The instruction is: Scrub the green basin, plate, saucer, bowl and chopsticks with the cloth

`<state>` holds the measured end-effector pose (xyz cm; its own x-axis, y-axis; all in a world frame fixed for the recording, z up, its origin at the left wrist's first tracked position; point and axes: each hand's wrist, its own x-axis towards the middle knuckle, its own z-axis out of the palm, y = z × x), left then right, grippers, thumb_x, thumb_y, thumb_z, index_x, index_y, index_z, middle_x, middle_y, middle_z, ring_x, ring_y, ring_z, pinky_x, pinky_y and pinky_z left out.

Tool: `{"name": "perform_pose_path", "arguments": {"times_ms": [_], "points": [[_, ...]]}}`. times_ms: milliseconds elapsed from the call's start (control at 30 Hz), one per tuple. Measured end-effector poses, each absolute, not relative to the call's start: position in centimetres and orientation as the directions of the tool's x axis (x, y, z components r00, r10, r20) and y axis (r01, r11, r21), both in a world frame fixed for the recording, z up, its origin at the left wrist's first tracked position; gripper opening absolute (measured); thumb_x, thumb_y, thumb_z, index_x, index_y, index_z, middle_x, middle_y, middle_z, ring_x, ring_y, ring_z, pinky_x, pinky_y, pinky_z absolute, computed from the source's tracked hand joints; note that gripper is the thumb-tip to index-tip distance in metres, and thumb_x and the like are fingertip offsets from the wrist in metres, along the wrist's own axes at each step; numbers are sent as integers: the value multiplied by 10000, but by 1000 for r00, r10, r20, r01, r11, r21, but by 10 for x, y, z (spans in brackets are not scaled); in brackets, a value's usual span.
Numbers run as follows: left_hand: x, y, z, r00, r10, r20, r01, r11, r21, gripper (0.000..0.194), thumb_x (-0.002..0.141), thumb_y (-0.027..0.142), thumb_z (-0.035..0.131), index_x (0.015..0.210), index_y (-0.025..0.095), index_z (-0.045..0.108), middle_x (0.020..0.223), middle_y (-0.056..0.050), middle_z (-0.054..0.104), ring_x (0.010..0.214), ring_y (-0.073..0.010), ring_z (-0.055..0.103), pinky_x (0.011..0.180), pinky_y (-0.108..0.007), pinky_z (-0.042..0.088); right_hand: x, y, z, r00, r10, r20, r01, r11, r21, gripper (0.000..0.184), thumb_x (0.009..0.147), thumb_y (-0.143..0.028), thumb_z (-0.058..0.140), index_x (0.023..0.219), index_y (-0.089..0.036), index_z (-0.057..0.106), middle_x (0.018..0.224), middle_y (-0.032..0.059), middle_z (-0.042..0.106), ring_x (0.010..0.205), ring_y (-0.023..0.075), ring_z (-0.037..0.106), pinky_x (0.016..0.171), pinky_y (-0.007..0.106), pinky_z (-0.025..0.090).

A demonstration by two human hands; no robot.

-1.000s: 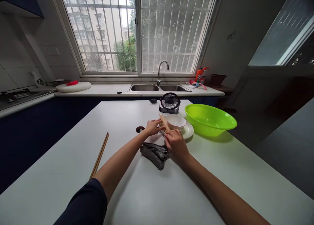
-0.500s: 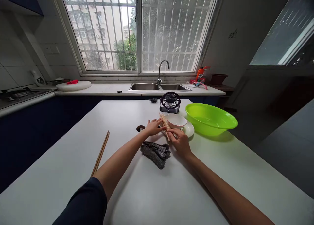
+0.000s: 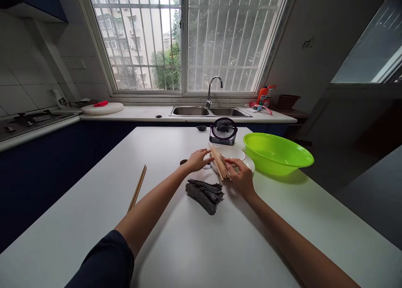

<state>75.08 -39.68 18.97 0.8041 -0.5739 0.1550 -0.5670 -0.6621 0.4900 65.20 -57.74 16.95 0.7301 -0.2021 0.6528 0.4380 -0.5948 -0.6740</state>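
Observation:
A loose bundle of light wooden chopsticks [image 3: 220, 164] lies slantwise over the left side of a white plate and a white bowl [image 3: 235, 152]. My right hand [image 3: 241, 177] pinches at the right side of the bundle, thumb and fingers closed. From the left, my left hand [image 3: 197, 160] reaches to the bundle with fingers stretched out, thumb and fingertips at its edge. The plate [image 3: 250, 164] is partly covered by the bowl and my right hand. Nearer to me lies a crumpled dark grey cloth [image 3: 205, 195].
Left of my forearm lies a pair of brown chopsticks [image 3: 138, 187]. A small black fan [image 3: 223, 131] stands behind the bowl, with a dark scrubber [image 3: 201, 128] beside it. On the right sits a green basin [image 3: 279, 154]. Beyond the table are a sink [image 3: 191, 111] and faucet [image 3: 210, 93].
The chopsticks are now more spread out, with more of them showing between my hands. My right hand has shifted slightly right. The whole view has swung a little to the left.

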Motion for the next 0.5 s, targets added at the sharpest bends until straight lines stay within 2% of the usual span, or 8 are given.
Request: {"name": "perform_pose_path", "arguments": {"times_ms": [100,167,267,400,500], "points": [[738,-374,207,792,-568,225,-593,-626,506,482,976,474,473,1381,224,548,1447,-95,541,1297,-235,529,1095,-359,407,650,-570,175,703,-143,697,483,-624,-614,224,863,-281,540,949,-186,723,1001,99,736,934,243,680,842,394,545],[729,-354,219,789,-545,284,-601,-586,544,431,965,436,507,1312,200,607,1328,-97,618,1105,-213,635,994,-338,484,647,-561,179,676,-90,731,523,-640,-563,210,874,-245,537,965,-187,717,1011,99,733,965,248,680,863,401,542],[716,-316,238,798,-478,367,-596,-539,595,323,941,385,549,1155,194,696,1148,-73,694,945,-183,664,878,-308,526,639,-542,186,621,12,784,595,-658,-461,201,909,-212,528,1000,-190,705,1008,95,728,998,250,673,906,415,528],[703,-258,259,886,-317,339,-465,-607,645,244,903,332,580,1036,198,735,1040,-45,733,849,-160,665,802,-276,538,625,-513,194,531,200,823,688,-669,-282,209,939,-172,512,1056,-199,683,989,88,711,947,230,664,860,384,532],[699,-212,264,945,-185,269,-321,-673,666,211,855,316,631,976,189,748,838,-28,726,724,-146,656,688,-254,536,617,-490,196,454,383,805,776,-614,-146,242,934,-118,501,1114,-178,651,978,96,705,908,218,644,815,358,522]]}}
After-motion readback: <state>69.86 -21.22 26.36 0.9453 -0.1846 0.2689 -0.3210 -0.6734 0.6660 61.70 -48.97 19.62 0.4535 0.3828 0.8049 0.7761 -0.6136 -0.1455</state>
